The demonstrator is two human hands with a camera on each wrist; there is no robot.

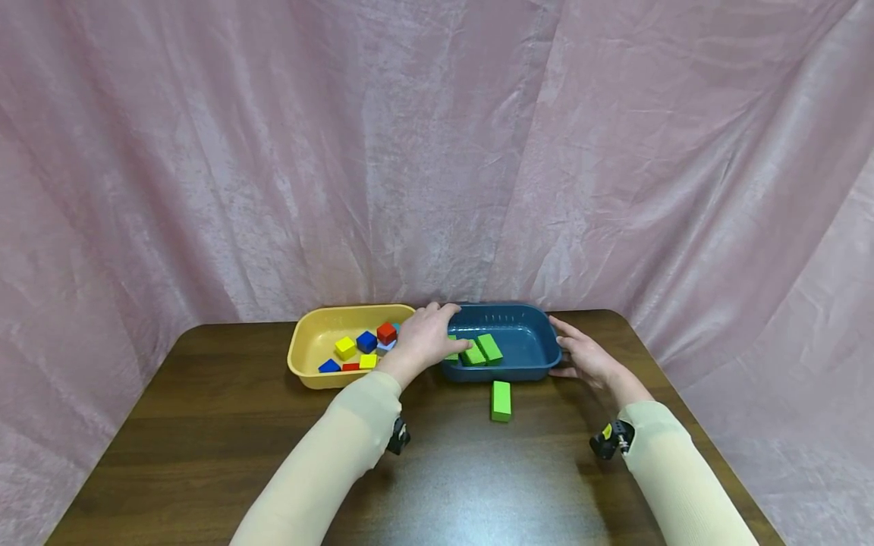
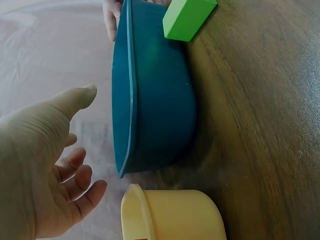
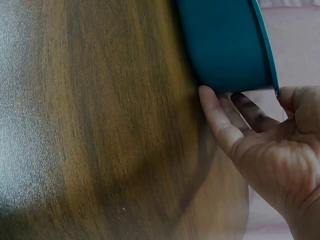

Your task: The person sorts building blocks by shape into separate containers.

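My left hand (image 1: 426,334) hovers over the left end of a dark blue plastic basin (image 1: 512,374), its fingers spread and loosely bent. The left wrist view shows a gap between that hand and the basin's rim, with nothing held. At the basin's right end, my right hand (image 1: 586,355) touches the outer wall with extended fingertips (image 3: 207,95), the thumb close to the rim. Inside the basin lie green rectangular blocks (image 1: 489,348), partly hidden by the left hand. One more green block (image 1: 501,401) lies on the table in front of the basin.
A yellow basin (image 1: 297,350) stands left of the blue one, holding several small blocks, among them a red cube (image 1: 386,332), a blue cube (image 1: 366,341) and a yellow cube (image 1: 345,347). Both basins stand near the back edge of the brown wooden table (image 1: 205,425), before a pink curtain (image 1: 444,152).
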